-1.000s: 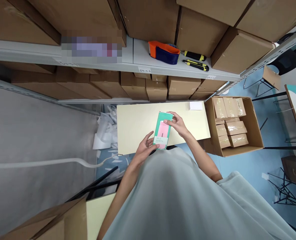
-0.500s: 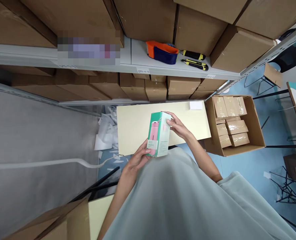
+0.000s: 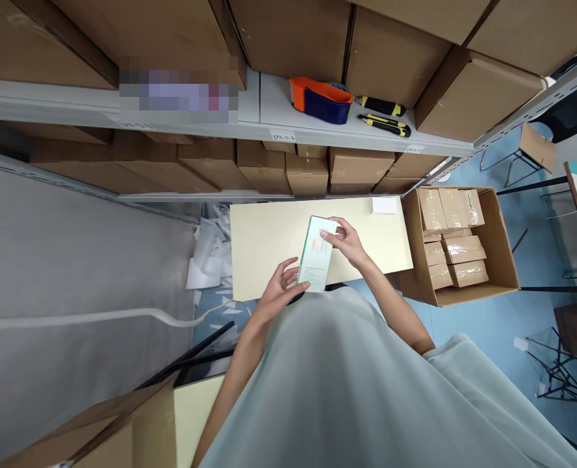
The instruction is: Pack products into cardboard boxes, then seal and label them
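A small carton point(image 3: 316, 257), upright and slightly tilted, is held over the table in front of my body. Its pale mint side with small coloured pictures and print faces me, and a thin green edge shows on its left. My right hand point(image 3: 344, 242) grips the upper right part, thumb on the near face and fingers round the far edge. At the lower left corner is my left hand point(image 3: 279, 294); its thumb lies on the near face, and its other fingers are loosely spread along the left edge.
Under the carton stands a cream table point(image 3: 259, 240) with a small white box point(image 3: 384, 205) at its back right. An open cardboard box point(image 3: 505, 260) of taped brown cartons is on the right. Above, a shelf point(image 3: 279, 117) bears a tape dispenser point(image 3: 325, 101) and cutters point(image 3: 383, 123).
The carton has turned, so its pink-bottle picture has gone from sight and the mint side faces me. My left fingers have loosened and spread, with the thumb moving onto the near face.
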### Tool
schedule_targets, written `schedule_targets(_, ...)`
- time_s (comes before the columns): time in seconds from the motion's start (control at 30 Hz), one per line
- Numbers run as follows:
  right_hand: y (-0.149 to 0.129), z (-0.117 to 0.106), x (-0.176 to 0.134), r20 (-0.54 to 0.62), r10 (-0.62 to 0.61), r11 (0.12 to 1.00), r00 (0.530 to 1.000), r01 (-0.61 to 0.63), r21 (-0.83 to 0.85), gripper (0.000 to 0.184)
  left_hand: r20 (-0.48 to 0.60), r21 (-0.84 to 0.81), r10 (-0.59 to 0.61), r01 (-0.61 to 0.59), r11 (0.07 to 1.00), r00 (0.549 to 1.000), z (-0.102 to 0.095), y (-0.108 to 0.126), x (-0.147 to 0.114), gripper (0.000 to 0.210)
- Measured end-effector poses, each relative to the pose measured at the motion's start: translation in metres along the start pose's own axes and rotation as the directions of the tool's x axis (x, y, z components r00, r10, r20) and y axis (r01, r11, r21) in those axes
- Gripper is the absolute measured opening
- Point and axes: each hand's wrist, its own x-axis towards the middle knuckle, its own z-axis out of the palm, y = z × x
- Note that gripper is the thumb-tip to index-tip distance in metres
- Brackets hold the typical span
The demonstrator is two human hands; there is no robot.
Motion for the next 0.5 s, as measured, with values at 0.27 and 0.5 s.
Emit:
schedule_targets(0.27,0.003,0.007,0.004,0.041,-0.018,1.0,0.999,0.018,0.0,0.07,-0.032,0.0,0.034,-0.034,0.999,0.999,0.003,-0.013,0.001,0.097)
schedule_targets(0.5,0.012,0.012,0.006,-0.002,0.045,0.999,0.999,-0.045,-0.006,0.073,-0.097,0.079,0.034,-0.026,0.997,0.995,0.002,-0.015,-0.001,0.095)
